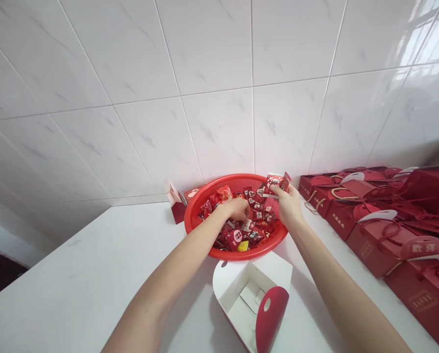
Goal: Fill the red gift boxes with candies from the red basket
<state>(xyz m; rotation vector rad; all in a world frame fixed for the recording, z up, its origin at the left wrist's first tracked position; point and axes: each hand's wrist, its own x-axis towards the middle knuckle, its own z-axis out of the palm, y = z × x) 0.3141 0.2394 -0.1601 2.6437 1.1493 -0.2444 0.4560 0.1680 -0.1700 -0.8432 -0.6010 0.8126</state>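
Currently, your left hand (pixel 238 209) dips among the mostly red plastic-wrapped sweets (pixel 234 238) in the rounded red perforated plastic basket (pixel 237 255); I cannot tell whether its grip holds any. At the far right rim, your right hand (pixel 289 202) pinches a red-and-white film-wrapped packet (pixel 274 181), probably light, slippery and crinkly, best held mid-body. Its long axis seems to run left to right, facing you.

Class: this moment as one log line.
left hand: in red plastic basket, among wrapped sweets | right hand: holding red-white packets | red cardboard box: open
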